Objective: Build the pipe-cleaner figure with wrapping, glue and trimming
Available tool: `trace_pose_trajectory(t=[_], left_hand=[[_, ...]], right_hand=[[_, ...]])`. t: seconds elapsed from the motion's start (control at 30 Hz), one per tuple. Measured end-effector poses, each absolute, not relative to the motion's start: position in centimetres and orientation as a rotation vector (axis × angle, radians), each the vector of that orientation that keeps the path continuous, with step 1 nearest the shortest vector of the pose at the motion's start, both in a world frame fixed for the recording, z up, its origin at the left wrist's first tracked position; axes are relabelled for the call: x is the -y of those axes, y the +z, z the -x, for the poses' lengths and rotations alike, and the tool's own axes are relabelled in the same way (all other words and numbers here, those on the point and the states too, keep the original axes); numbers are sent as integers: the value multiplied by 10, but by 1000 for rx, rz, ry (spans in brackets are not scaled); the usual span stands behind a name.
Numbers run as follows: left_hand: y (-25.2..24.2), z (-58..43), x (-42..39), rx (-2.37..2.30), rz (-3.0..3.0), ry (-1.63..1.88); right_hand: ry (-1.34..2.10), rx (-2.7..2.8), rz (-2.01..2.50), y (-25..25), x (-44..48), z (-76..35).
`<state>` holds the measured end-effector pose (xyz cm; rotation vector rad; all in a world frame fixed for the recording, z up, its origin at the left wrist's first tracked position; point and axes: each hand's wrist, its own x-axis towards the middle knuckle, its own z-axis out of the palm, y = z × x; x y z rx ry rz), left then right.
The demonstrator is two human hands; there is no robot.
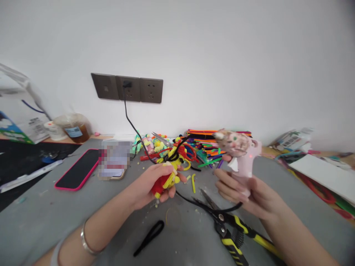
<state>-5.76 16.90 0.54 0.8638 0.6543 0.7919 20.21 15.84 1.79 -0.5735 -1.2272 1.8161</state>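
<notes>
In my left hand [149,181] is a small red and yellow pipe-cleaner figure [169,180], with my fingers closed round it; part of it is hidden by them. My right hand [255,195] grips a pale pink hot glue gun [245,164] by its handle. A red light glows on the gun, and its blurred front end has a brown patterned covering. The nozzle points left, above and to the right of the figure. From the handle's base a black cord runs left over the pliers [222,221], which lie below my right hand.
A black pipe-cleaner loop [149,237] lies in front. Behind are bundled pipe cleaners [210,147], scissors [161,138] and small colourful pieces. Two phones, one in a pink case [79,170], lie left. A drink cup [74,127] stands by the wall, below sockets [127,88].
</notes>
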Motion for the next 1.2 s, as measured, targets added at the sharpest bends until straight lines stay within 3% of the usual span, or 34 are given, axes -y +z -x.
trace_pose_trajectory(t=[0.37, 1.2], left_hand=[[1, 55, -166, -765, -989, 805], [4, 54, -162, -870, -1162, 748]], right_hand=[[1570, 1457, 855, -10, -141, -195], [1425, 1688, 937, 6, -134, -183]])
